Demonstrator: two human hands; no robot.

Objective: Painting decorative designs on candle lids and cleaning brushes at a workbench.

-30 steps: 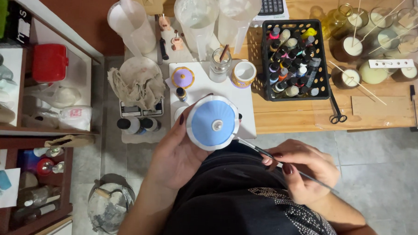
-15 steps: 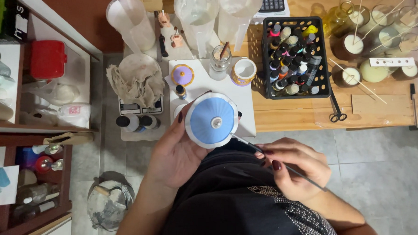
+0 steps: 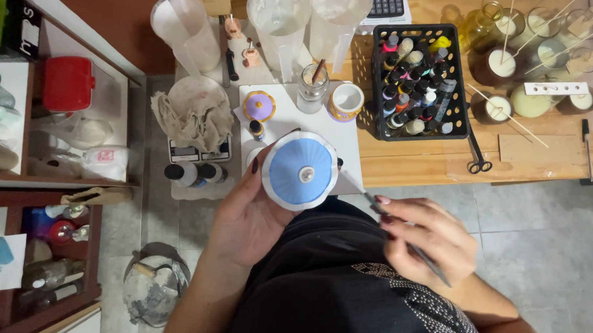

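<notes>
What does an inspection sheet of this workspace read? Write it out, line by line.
Surface: wooden table with a white board at its near edge.
Job's things: round blue ribbed piece with a small centre knob; thin paintbrush, its tip near the piece's right edge.
Clutter: black crate of small paint bottles, glass jar, small painted pot, scissors, candle jars with wooden sticks, clear measuring jugs, crumpled rag.
Grips: left hand cups the blue piece from below; right hand holds the brush.
Cables: nothing seen.
Surroundings: tiled floor, red shelving on the left, a bucket on the floor.
</notes>
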